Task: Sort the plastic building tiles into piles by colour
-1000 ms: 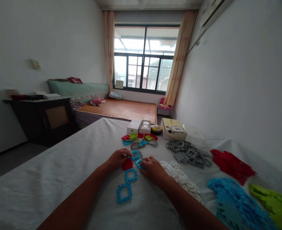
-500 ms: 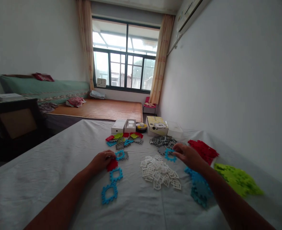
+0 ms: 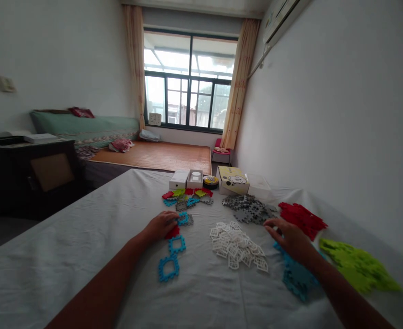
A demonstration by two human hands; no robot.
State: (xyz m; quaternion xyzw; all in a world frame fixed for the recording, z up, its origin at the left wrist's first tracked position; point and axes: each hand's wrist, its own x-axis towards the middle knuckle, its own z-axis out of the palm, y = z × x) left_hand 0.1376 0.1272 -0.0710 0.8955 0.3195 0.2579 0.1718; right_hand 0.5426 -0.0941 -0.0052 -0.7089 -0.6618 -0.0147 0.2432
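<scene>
My left hand [image 3: 162, 225] is at a chain of interlocking puzzle tiles, its fingers curled at the edge of a small blue frame tile [image 3: 182, 213]. A red tile [image 3: 173, 232] lies partly under that hand. A grey tile [image 3: 189, 220] sits beside the small frame. Two larger blue frame tiles [image 3: 169, 278] continue the chain towards me. Over on the right, my right hand [image 3: 285, 233] hovers by the blue tile pile [image 3: 299, 272], thumb and forefinger apart with nothing visible between them. A heap of white lattice pieces [image 3: 233, 246] lies between my hands.
Piles of grey tiles [image 3: 245, 214], red tiles [image 3: 302, 219] and lime-green tiles [image 3: 357, 265] lie around the right side. Mixed tiles [image 3: 184, 203] are farther back. White boxes [image 3: 178, 179], a round tin [image 3: 210, 182] and a yellow box [image 3: 233, 180] line the far table edge.
My right hand has moved rightward, away from the grey pile, and the blue frame tile it held no longer shows in it. My left hand stays at the chain. The camera view has turned slightly left.
</scene>
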